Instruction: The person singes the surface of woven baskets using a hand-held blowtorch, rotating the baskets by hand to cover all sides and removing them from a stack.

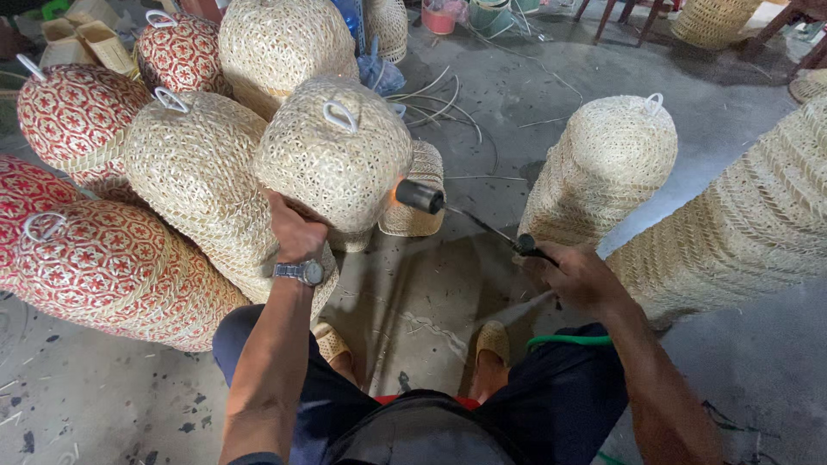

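Head view: your left hand [295, 231] is gripping, fingers curled, the underside of a pale woven basket [336, 155] leaning on stacked baskets. Your right hand [575, 275] is closing its fingers around a gas torch [469, 220], its black nozzle flaming just beside the basket's wall. A green hose [568, 342] is crossing your lap.

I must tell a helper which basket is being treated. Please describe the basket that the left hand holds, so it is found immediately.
Find the heap of woven baskets at left. The pale basket at its front edge, under the left hand, is it; only this one faces the torch.
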